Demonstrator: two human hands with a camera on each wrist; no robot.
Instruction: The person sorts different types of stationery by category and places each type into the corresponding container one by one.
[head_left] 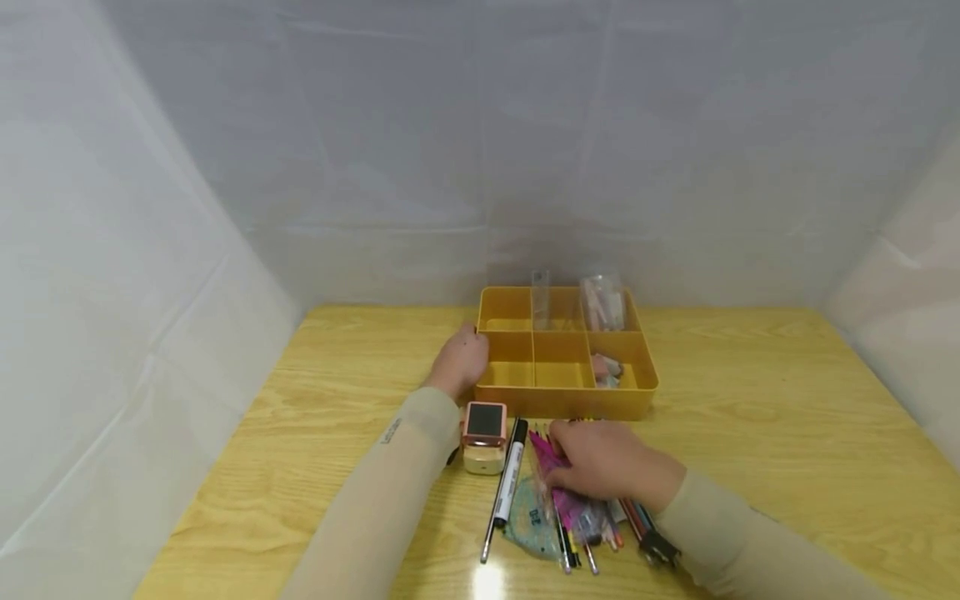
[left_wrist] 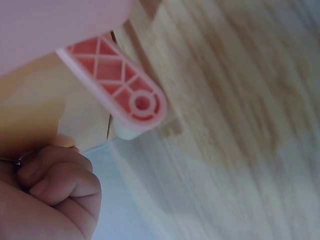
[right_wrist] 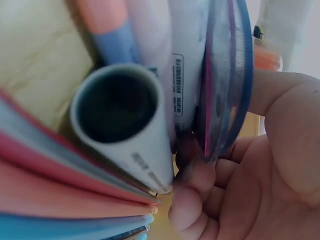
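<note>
My right hand [head_left: 600,460] lies on a heap of pens and coloured pencils [head_left: 592,525] in front of the yellow tray [head_left: 562,404]. Its fingers [right_wrist: 210,195] curl round a clear pink-edged pouch [right_wrist: 225,85] and the pens beside it, among them a white tube [right_wrist: 125,125]. My left hand [head_left: 459,362] sits against the tray's left wall. In the left wrist view its fingers [left_wrist: 55,185] are curled, with nothing seen inside them. The tray has several compartments. Clear packets [head_left: 603,302] stand in the back right one and small items [head_left: 606,369] lie in the front right one.
A pink and cream box-shaped gadget [head_left: 483,435] stands by my left forearm. Beside it lie a black marker [head_left: 510,483] and a clear protractor [head_left: 534,521]. White sheeting walls the wooden table [head_left: 787,392] on three sides. A pink lattice piece [left_wrist: 125,85] shows in the left wrist view.
</note>
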